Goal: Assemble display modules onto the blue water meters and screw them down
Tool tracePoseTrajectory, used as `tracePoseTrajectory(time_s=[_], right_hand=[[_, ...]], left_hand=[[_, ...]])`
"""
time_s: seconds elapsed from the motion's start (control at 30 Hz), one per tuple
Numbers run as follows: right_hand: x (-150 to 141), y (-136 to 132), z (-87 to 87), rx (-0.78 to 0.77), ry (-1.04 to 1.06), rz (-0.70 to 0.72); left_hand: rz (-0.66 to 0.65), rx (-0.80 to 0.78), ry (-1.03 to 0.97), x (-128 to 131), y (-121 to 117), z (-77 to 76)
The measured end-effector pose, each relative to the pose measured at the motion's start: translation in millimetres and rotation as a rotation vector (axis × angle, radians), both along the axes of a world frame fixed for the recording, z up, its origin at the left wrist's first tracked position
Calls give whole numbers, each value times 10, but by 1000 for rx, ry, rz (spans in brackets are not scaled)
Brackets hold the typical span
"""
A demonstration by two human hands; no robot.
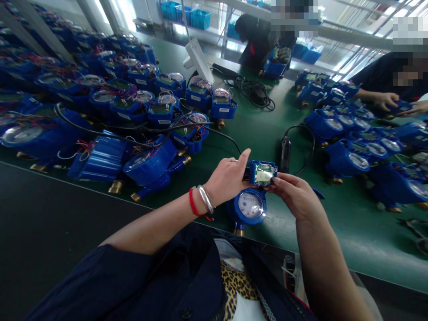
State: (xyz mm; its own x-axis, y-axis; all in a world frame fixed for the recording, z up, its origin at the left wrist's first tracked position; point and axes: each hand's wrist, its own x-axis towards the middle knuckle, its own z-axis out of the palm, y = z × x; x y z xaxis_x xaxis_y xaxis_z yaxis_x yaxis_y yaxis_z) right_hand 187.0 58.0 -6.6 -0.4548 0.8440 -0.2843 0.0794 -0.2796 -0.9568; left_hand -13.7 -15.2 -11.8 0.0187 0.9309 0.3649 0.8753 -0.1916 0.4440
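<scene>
In front of me on the bench is a blue water meter [250,206] with a round white dial and a brass threaded end pointing at me. Its box-shaped housing lies open at the far side, showing a green circuit board [264,174] with a pale display. My left hand [227,180] grips the housing's left side, thumb raised and the other fingers partly hidden behind it. From the right, my right hand [294,194] pinches the housing's right edge, its thumb and fingertips close to the board's corner.
Rows of blue meters with loose wires [160,109] fill the bench's left. A black corded tool [285,154] lies beyond my right hand; a white power strip [199,60] and coiled cable [257,93] are farther back. More meters [357,156] stand right, where co-workers sit opposite.
</scene>
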Motion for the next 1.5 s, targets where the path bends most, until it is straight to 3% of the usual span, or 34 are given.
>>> tracePoseTrajectory(time_s=[0.23, 0.63, 0.77, 0.9, 1.27, 1.5], right_hand=[[60, -7, -1, -3, -49, 30], [80, -96, 62, -44, -113, -14], [90, -88, 59, -54, -101, -8], [103, -83, 43, -50, -106, 5], [70, -137, 54, -19, -142, -22], [76, -174, 73, -5, -155, -83]], left_hand=[[-103, -7, 18, -45, 4, -7], [-101, 6, 47, -94, 38, 36], [-173, 25, -6, -129, 92, 25], [-273, -125, -83, -146, 139, 30], [-269, -142, -160, -200, 131, -23], [-334, -127, -216, -226, 219, -70]])
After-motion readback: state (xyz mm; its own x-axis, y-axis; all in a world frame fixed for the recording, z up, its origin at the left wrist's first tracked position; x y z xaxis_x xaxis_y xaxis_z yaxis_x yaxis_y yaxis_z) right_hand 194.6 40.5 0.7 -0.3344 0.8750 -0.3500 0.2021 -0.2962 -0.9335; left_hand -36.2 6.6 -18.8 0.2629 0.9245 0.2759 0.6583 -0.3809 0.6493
